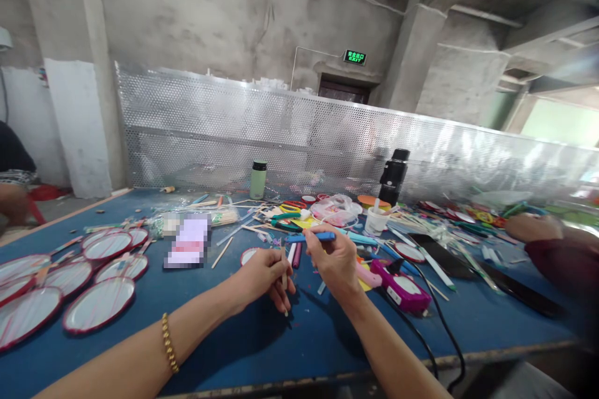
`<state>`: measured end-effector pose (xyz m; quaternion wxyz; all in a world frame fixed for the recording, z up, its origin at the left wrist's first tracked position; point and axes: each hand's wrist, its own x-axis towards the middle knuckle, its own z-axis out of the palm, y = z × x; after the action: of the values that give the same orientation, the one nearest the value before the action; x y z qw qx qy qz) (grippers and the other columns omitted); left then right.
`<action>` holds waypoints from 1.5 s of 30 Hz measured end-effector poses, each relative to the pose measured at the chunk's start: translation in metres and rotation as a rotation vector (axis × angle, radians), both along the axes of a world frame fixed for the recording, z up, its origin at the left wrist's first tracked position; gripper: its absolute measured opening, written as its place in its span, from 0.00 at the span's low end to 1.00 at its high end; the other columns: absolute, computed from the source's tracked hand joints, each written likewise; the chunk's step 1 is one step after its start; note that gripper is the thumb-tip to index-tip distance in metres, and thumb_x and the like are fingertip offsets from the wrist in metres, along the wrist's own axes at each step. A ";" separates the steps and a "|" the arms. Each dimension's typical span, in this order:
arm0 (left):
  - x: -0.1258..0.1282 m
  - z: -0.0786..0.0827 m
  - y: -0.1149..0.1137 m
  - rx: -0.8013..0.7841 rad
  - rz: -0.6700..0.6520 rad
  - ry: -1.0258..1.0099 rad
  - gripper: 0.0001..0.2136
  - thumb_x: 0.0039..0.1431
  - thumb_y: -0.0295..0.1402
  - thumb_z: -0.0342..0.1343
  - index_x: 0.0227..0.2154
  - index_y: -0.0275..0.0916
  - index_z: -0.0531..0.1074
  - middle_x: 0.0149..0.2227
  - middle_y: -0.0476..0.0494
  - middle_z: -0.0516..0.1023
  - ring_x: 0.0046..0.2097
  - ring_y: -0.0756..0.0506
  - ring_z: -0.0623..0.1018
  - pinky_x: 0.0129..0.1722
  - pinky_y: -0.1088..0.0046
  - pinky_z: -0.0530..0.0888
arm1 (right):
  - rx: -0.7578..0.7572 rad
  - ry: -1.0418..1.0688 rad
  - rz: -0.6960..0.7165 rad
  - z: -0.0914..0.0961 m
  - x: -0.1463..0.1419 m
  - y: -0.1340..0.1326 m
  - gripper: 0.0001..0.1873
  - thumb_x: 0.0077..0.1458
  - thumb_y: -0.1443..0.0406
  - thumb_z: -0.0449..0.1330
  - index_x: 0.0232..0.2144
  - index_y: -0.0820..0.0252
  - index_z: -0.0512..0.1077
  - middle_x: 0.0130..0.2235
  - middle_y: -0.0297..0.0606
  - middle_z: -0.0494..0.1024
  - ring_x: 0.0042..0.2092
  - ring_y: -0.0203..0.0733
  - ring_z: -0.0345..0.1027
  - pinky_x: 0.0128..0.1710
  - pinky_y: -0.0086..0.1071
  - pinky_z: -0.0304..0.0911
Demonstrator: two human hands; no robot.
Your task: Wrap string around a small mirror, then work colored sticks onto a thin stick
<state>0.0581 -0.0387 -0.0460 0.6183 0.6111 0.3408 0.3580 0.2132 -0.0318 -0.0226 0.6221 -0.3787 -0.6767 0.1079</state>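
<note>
My left hand [262, 277] is closed around a thin wooden stick [283, 255], which points up between thumb and fingers. In my right hand [337, 262] is a slim blue stick-shaped tool [322, 236], pinched so that its tip points left toward my left hand. The tool's exact kind is not clear. Just beyond the hands lie a dark pink stick [297, 255] and a small round white disc [248, 255], partly hidden by my left hand. Several white discs with red rims [99, 305] lie at the left of the table.
A phone [188, 243] lies left of my hands. At the back stand a green tumbler [258, 179] and a black bottle [394, 176]. Right are a white cup [376, 222], a purple box-shaped device [401, 287] and black cables [449, 330]. Another person's arm [538, 227] reaches in at right.
</note>
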 end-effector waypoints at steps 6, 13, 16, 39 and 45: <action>0.000 -0.002 0.000 0.007 -0.007 -0.002 0.13 0.53 0.42 0.53 0.28 0.37 0.61 0.24 0.44 0.76 0.20 0.46 0.77 0.17 0.74 0.73 | 0.000 0.001 0.005 0.000 0.000 0.000 0.09 0.54 0.60 0.60 0.28 0.60 0.72 0.19 0.30 0.70 0.17 0.31 0.59 0.15 0.24 0.57; 0.000 -0.003 0.001 0.004 -0.013 0.004 0.13 0.54 0.42 0.53 0.29 0.37 0.61 0.24 0.44 0.76 0.20 0.46 0.77 0.18 0.73 0.73 | -0.002 0.024 0.005 0.000 -0.001 0.000 0.09 0.54 0.60 0.60 0.27 0.60 0.71 0.19 0.30 0.69 0.17 0.31 0.59 0.15 0.25 0.56; 0.000 -0.002 0.001 0.005 -0.013 0.001 0.11 0.55 0.40 0.52 0.29 0.36 0.61 0.24 0.44 0.76 0.20 0.46 0.77 0.18 0.73 0.73 | -0.013 0.011 0.005 0.000 0.000 0.000 0.09 0.54 0.60 0.60 0.27 0.60 0.71 0.19 0.30 0.69 0.17 0.31 0.58 0.15 0.25 0.56; -0.001 -0.002 0.001 0.014 -0.020 0.001 0.13 0.55 0.42 0.53 0.29 0.36 0.62 0.24 0.44 0.76 0.21 0.46 0.78 0.19 0.73 0.74 | 0.003 -0.038 0.018 -0.001 0.000 0.000 0.07 0.55 0.63 0.59 0.27 0.61 0.72 0.20 0.30 0.69 0.17 0.29 0.58 0.15 0.23 0.55; -0.002 -0.002 -0.001 0.010 -0.016 -0.018 0.12 0.56 0.41 0.52 0.30 0.36 0.62 0.25 0.43 0.76 0.21 0.46 0.77 0.19 0.73 0.73 | 0.022 0.011 0.026 0.002 0.001 -0.002 0.08 0.54 0.62 0.59 0.27 0.61 0.71 0.20 0.30 0.69 0.16 0.29 0.58 0.15 0.23 0.55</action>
<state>0.0561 -0.0399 -0.0476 0.6211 0.6137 0.3285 0.3601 0.2146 -0.0336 -0.0204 0.6285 -0.3624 -0.6792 0.1108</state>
